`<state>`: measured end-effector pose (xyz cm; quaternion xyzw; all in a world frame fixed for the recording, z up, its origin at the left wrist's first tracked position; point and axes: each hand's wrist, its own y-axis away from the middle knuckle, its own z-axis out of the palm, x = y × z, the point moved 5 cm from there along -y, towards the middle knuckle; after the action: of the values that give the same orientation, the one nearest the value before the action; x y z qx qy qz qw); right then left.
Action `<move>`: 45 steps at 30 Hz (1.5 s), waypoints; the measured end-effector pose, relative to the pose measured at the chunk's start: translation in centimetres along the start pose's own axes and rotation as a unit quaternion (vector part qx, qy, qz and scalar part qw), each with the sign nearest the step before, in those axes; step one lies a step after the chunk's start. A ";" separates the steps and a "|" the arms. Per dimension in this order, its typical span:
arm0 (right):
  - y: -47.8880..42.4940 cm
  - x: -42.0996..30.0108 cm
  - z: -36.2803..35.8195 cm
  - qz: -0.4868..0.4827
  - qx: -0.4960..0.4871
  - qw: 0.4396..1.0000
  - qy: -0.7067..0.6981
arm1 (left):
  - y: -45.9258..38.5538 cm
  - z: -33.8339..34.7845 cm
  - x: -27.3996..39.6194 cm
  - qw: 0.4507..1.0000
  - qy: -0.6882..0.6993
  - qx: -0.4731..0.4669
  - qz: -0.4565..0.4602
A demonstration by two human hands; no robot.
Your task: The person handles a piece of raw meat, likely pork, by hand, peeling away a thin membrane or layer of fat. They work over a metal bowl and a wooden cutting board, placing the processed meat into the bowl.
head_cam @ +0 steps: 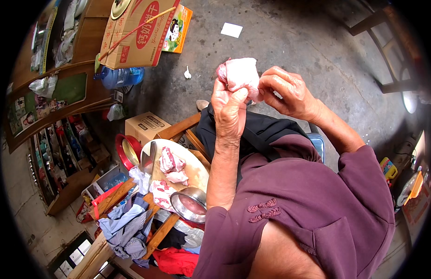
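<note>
A pale piece of raw meat with skin [244, 75] is held up over my lap. My left hand [229, 108] grips it from below, the thumb pressed on its near side. The fingertips of my right hand [283, 91] are pinched together at the meat's right edge; whether they hold a bit of it is hard to tell. To the left, a round cutting board [196, 167] bears a few pieces of raw meat [171, 164] and a cleaver [151, 158] near its far-left edge. More raw meat [162, 196] lies beside a metal bowl [189, 205] with pinkish contents.
A red basin [122, 153] and a cardboard box [145, 125] stand left of the board. Clothes [128, 230] lie over a wooden frame [161, 235]. Farther off are a large printed carton [138, 35], a blue water bottle [119, 77] and a white sheet [231, 30] on the concrete floor.
</note>
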<state>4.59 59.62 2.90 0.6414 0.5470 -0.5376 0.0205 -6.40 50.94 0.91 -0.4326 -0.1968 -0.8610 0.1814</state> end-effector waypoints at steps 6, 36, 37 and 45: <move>0.7 0.7 -0.1 0.080 0.029 0.994 -0.073 | 0.0 0.3 0.1 1.000 -0.003 0.000 0.011; 2.5 3.8 -1.2 0.322 0.050 0.870 -0.369 | -0.5 0.8 0.4 0.999 0.022 -0.040 0.000; 2.0 3.2 -1.1 0.306 0.057 0.887 -0.342 | -0.5 0.8 0.4 0.999 0.018 -0.041 0.000; -0.9 -0.7 -1.3 -0.031 0.061 0.998 -0.005 | -0.4 1.0 0.5 0.999 0.007 -0.046 0.001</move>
<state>4.95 60.36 4.44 0.6210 0.5330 -0.5737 -0.0327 -6.22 51.71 1.78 -0.4344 -0.1552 -0.8721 0.1634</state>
